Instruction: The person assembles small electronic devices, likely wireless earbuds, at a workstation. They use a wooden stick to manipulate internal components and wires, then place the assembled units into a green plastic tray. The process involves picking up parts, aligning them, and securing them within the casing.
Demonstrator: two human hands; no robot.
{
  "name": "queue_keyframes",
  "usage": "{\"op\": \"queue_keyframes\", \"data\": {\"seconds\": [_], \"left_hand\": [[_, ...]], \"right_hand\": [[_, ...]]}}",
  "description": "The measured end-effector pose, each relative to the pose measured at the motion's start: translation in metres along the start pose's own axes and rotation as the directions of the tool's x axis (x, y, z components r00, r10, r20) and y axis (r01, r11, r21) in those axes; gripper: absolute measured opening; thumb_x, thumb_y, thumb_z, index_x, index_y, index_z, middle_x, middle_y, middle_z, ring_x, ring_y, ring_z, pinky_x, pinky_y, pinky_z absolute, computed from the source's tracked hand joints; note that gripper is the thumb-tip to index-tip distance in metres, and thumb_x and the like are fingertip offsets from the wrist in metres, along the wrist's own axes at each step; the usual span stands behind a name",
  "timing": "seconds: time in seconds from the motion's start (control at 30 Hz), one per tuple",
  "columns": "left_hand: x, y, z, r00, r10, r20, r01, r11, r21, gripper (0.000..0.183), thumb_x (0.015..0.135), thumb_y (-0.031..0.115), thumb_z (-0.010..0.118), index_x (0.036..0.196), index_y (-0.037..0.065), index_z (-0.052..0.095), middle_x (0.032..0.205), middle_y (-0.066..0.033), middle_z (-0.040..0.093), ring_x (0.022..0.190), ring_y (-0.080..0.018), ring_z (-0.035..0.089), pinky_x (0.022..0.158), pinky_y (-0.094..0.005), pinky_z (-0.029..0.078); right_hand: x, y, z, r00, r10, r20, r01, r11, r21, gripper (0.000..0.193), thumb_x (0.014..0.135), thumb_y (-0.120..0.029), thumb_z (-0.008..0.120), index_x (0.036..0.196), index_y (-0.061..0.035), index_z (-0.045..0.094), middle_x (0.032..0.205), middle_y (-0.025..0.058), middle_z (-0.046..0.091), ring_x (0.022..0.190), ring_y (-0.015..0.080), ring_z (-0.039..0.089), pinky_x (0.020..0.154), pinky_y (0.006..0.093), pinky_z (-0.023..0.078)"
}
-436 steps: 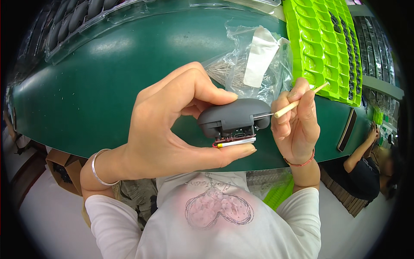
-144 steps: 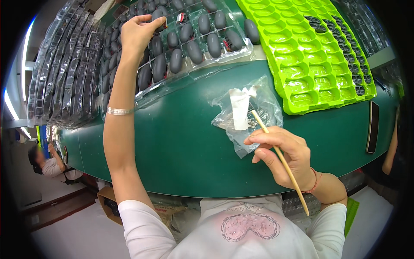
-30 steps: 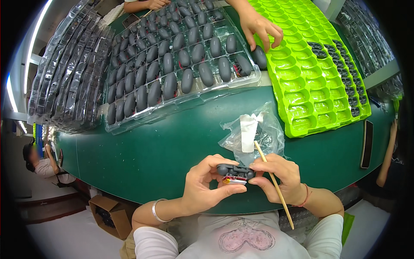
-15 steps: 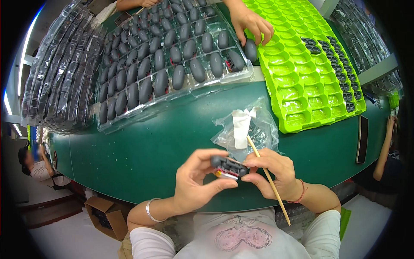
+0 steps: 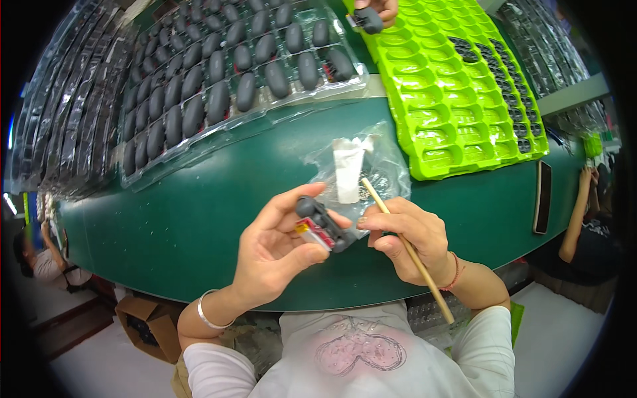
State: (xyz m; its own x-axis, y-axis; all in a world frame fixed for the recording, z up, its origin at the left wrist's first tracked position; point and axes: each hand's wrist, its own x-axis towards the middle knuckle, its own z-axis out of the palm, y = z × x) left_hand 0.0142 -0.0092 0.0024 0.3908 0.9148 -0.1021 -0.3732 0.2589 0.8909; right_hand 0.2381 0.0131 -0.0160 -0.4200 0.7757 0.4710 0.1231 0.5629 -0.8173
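Observation:
My left hand (image 5: 269,249) grips a small dark grey casing (image 5: 324,220) between thumb and fingers, tilted. A silvery battery with yellow tape (image 5: 310,233) and red parts show on the side toward me. Just to the right, apart from the casing, my right hand (image 5: 415,242) holds a thin wooden stick (image 5: 413,255) that slants from upper left to lower right. Its thumb and forefinger are close together; whether anything tiny is pinched there I cannot tell. Beyond the hands, a crumpled clear plastic bag (image 5: 388,169) lies on the green table, with a white paper strip (image 5: 348,174) on it.
A clear tray (image 5: 265,109) of grey casings stands far left, beside stacked trays (image 5: 63,106). A bright green tray (image 5: 424,174) at right carries several dark parts (image 5: 517,114). Another person's hand (image 5: 385,9) holds a casing (image 5: 369,20) above it. A phone-like slab (image 5: 542,198) lies right.
My right hand has come away from the casing, which my left hand has turned so the battery shows more. The other person's hand has lifted a casing away from the clear tray's edge.

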Motion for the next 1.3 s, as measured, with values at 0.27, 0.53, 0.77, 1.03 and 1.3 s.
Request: {"op": "queue_keyframes", "data": {"seconds": [0.27, 0.53, 0.77, 1.03, 1.3], "left_hand": [[0.006, -0.001, -0.006, 0.984, 0.082, -0.158, -0.073, 0.995, 0.062, 0.065, 0.087, 0.026, 0.068, 0.136, -0.002, 0.036, 0.104, -0.0189, 0.063, 0.097, -0.0269, 0.066, 0.076, -0.0317, 0.055], [0.008, 0.003, -0.018, 0.996, 0.027, -0.089, -0.026, 1.000, 0.015, 0.057, 0.091, 0.014, 0.062, 0.139, -0.001, 0.035, 0.112, -0.0206, 0.062, 0.098, -0.0272, 0.066, 0.073, -0.0292, 0.054], [0.007, 0.010, -0.017, 0.994, 0.023, -0.104, -0.023, 1.000, 0.007, 0.054, 0.092, 0.012, 0.061, 0.137, -0.002, 0.036, 0.112, -0.0200, 0.062, 0.097, -0.0258, 0.066, 0.072, -0.0276, 0.054], [0.003, 0.012, -0.022, 0.990, 0.057, -0.125, -0.054, 0.998, 0.033, 0.050, 0.090, 0.008, 0.063, 0.132, -0.003, 0.039, 0.114, -0.0209, 0.061, 0.096, -0.0262, 0.066, 0.072, -0.0273, 0.054], [0.001, 0.001, -0.005, 0.983, 0.142, -0.120, -0.131, 0.987, 0.091, 0.062, 0.085, 0.026, 0.071, 0.131, -0.003, 0.041, 0.113, -0.0216, 0.059, 0.087, -0.0281, 0.069, 0.063, -0.0274, 0.057]], "right_hand": [[0.046, 0.032, -0.093, 0.948, 0.057, -0.313, -0.217, 0.836, -0.504, 0.012, 0.090, -0.008, 0.061, 0.094, 0.0024, 0.067, 0.073, 0.0102, 0.066, 0.061, 0.0166, 0.062, 0.057, 0.0277, 0.048], [0.087, 0.152, -0.224, 0.971, 0.065, -0.231, -0.240, 0.307, -0.921, 0.020, 0.079, -0.013, 0.072, 0.096, -0.0047, 0.066, 0.097, 0.0125, 0.066, 0.094, 0.0285, 0.058, 0.080, 0.0380, 0.045], [0.092, 0.190, -0.237, 0.974, 0.060, -0.219, -0.223, 0.431, -0.874, 0.021, 0.076, -0.013, 0.074, 0.094, -0.0051, 0.066, 0.114, 0.0158, 0.064, 0.109, 0.0347, 0.053, 0.096, 0.0412, 0.040], [0.084, 0.091, -0.152, 0.918, 0.026, -0.396, -0.204, 0.887, -0.415, 0.011, 0.084, -0.001, 0.067, 0.093, 0.0020, 0.062, 0.107, 0.0157, 0.068, 0.091, 0.0204, 0.066, 0.081, 0.0281, 0.049], [0.034, -0.007, -0.036, 0.997, -0.067, 0.038, 0.075, 0.948, -0.310, 0.032, 0.067, 0.002, 0.078, 0.096, -0.0009, 0.065, 0.100, 0.0166, 0.069, 0.083, 0.0283, 0.065, 0.073, 0.0328, 0.051]]}}
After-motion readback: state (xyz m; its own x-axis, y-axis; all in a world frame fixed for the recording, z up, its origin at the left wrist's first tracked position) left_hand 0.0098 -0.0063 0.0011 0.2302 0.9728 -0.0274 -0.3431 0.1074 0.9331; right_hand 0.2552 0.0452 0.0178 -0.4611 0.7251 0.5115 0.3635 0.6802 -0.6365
